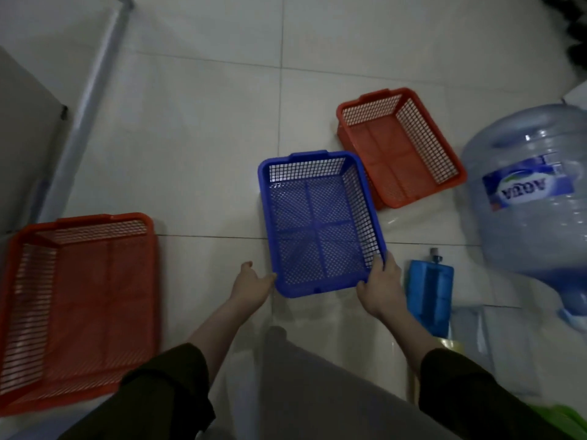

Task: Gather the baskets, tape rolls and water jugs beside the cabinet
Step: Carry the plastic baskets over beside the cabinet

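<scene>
Clear water jug (536, 198) lies on its side on the floor at far right; big red basket (79, 306) sits left by the cabinet (25, 147). Basket step in hand: blue basket (320, 223) mid-floor, right hand (379, 287) grip closed on its near-right corner, left hand (252, 285) open, fingertips touching the near-left corner. Next, I'd say: close left, lift level, carry left.

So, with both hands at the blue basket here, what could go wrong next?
The left hand only touches the blue basket at its corner while the right hand grips the rim, so a lift may tilt it. The basket's far corner overlaps the small red basket and might drag it. The water jug lies on its side close by and could roll if bumped.
</scene>
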